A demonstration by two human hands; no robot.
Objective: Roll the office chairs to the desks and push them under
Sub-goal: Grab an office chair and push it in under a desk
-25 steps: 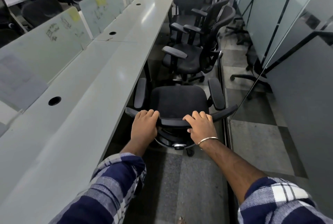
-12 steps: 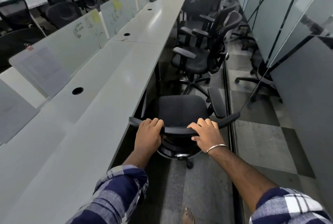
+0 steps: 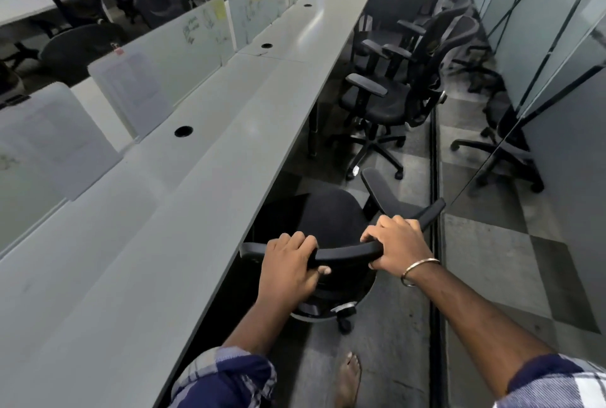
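Both hands grasp the top rail of the backrest of a black office chair (image 3: pixel 331 220). Left hand (image 3: pixel 290 268): fingers curled over the rail, thumb tip showing beneath it. Right hand (image 3: pixel 398 245): fingers wrapped over the rail further along toward its right end; a metal bangle (image 3: pixel 418 271) sits on that wrist. Chair position: left part of the seat lies under the edge of the long white desk (image 3: pixel 183 210), left armrest hidden beneath the desktop; right armrest (image 3: pixel 377 189) and the right end of the backrest stay out in the aisle. One caster (image 3: pixel 344 325) visible below the seat on the tiled floor (image 3: pixel 485 260). A bare foot (image 3: pixel 349 378) stands just behind the chair. Further along the desk, a cluster of other black chairs (image 3: pixel 387 102) stands in the aisle, close together, not under the desktop. Frosted divider panels (image 3: pixel 164 63) run along the desk's far side; glass partition (image 3: pixel 541 30) on the right.
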